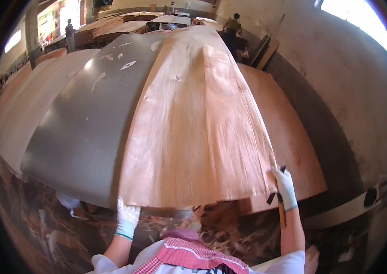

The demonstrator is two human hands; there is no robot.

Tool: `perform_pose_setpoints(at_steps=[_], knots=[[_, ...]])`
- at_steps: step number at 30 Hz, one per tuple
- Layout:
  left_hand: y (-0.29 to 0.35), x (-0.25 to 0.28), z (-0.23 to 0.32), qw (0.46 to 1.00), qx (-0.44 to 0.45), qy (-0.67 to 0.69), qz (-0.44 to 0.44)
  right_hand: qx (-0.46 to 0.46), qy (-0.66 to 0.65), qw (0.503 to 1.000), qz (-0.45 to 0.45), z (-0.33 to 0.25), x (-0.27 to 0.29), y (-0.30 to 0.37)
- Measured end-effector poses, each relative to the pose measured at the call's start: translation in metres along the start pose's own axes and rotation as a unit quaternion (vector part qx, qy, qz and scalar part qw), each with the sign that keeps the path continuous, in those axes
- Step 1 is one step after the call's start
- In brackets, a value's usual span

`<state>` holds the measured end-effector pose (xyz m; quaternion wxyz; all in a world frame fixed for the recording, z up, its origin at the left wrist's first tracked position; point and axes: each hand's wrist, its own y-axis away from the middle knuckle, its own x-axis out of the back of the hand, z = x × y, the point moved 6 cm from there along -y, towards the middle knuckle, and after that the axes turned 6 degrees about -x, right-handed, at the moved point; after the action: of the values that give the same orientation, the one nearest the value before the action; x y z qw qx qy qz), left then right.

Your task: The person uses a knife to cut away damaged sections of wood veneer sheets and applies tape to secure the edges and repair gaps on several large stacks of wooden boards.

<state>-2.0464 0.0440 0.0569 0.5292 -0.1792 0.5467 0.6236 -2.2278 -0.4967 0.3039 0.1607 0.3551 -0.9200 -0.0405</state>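
A long, thin wood veneer sheet [189,137], pale tan to reddish, stretches away from me over a grey smooth-topped table. My left hand [128,215], in a white glove with a green cuff, grips its near left corner, thumb on top. At the near right edge my right hand [285,187], gloved the same way, is closed by the sheet's border. That hand also holds a tool with dark ends and a wooden handle [282,214] pointing down toward my forearm. Its kind cannot be made out, and the fingers under the sheet are hidden.
The grey tabletop [84,132] carries a few veneer scraps [128,65]. Further left lies a pale sheet stack [38,100]; reddish sheets [285,137] lie to the right, beside the wall. Scraps [221,228] litter the floor. Two people [70,35] stand far off.
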Motion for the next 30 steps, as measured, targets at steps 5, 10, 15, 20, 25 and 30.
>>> perform_pose_setpoints(at_steps=[5, 10, 15, 20, 25, 30], knots=[[-0.011, 0.000, -0.065, 0.990, -0.035, -0.089, 0.107, -0.024, 0.028, 0.997, 0.069, 0.002, 0.087, -0.020], [-0.004, -0.033, -0.157, 0.991, -0.055, -0.115, 0.033, -0.011, 0.035, 0.997, 0.062, 0.035, 0.185, -0.078], [-0.037, -0.074, -0.227, 0.991, -0.125, -0.036, -0.041, 0.019, 0.040, 0.998, 0.054, 0.086, 0.311, -0.152], [-0.051, -0.079, -0.287, 0.964, -0.235, -0.119, 0.027, -0.015, 0.066, 0.997, 0.048, 0.095, 0.424, -0.197], [-0.012, -0.127, -0.402, 0.960, -0.266, -0.082, 0.024, -0.003, 0.081, 0.996, 0.048, 0.161, 0.565, -0.263], [-0.005, -0.141, -0.499, 0.942, -0.285, -0.146, 0.101, 0.028, 0.102, 0.993, 0.053, 0.201, 0.652, -0.321]])
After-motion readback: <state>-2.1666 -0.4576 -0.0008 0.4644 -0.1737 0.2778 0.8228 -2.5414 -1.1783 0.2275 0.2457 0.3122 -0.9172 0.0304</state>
